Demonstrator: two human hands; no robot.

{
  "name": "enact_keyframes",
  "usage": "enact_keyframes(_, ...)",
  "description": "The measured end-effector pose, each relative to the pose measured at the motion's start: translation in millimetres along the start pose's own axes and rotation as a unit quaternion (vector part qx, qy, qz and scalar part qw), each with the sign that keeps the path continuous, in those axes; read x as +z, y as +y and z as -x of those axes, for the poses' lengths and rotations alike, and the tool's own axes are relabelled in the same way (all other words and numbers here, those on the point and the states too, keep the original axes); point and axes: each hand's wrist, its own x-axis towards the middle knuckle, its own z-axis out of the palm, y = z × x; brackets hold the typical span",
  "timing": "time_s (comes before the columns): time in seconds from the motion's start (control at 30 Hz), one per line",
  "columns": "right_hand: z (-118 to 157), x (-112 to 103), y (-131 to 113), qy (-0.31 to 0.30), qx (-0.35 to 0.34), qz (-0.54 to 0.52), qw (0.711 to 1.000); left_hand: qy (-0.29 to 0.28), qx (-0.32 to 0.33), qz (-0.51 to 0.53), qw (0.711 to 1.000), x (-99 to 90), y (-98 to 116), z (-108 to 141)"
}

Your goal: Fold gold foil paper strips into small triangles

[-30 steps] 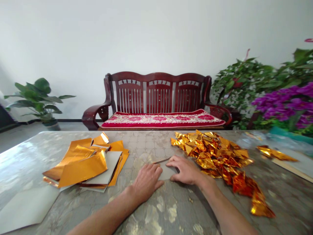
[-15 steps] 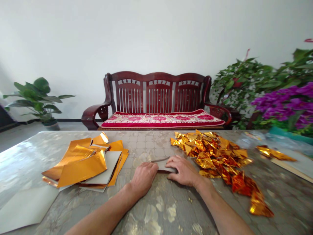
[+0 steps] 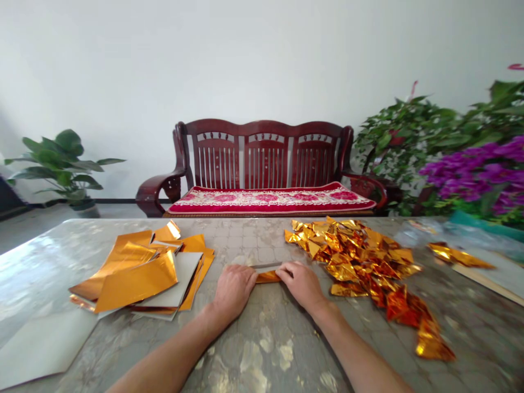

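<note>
Behind our table (image 3: 241, 344), a dark red wooden bench (image 3: 266, 164) is standing against a pale wall (image 3: 262, 60), and a red flowered cushion (image 3: 270, 200) is covering its seat. We are working at the near side of the patterned tabletop, where a small piece of paper (image 3: 268, 277) is lying between our two hands, showing a strip of gold toward us and a pale edge behind it. Our left hand (image 3: 235, 289) is closing its fingers on the paper's left end, and our right hand (image 3: 302, 283) is pinching the right end between thumb and fingers; the hands themselves are staying apart, with the gold strip spanning the gap. To our left, a loose stack of gold sheets (image 3: 139, 281) is spreading over the table, some turning their pale backs up, and a pale sheet (image 3: 45, 344) is lying just beside it, nearer to us. To our right, a heap of folded gold pieces (image 3: 356, 254) is trailing toward us, and clear plastic (image 3: 421, 232) is resting beyond it, near purple flowers (image 3: 478, 169).
</note>
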Motion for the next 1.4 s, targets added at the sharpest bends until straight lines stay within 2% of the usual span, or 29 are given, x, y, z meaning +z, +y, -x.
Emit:
enact_keyframes(0.13,-3,3,-3,0.015,0.012,0.004,1.000,0.005,-0.035,-0.004,0.999,2.2,-2,-4)
enact_keyframes(0.33,-5,5,-1,0.026,-0.033,0.035,0.999,0.018,-0.071,-0.024,0.997,6.5,-4,-7)
enact_keyframes(0.6,-7,8,4,0.020,-0.052,0.092,0.994,0.026,-0.078,-0.050,0.995,8.0,-2,-11)
enact_keyframes(1.03,-10,12,3,0.028,-0.017,0.084,0.996,0.016,-0.116,-0.030,0.993,7.6,-3,-14)
enact_keyframes(1.4,-11,12,1,0.028,-0.013,0.079,0.996,0.007,-0.138,-0.018,0.990,6.0,-4,-16)
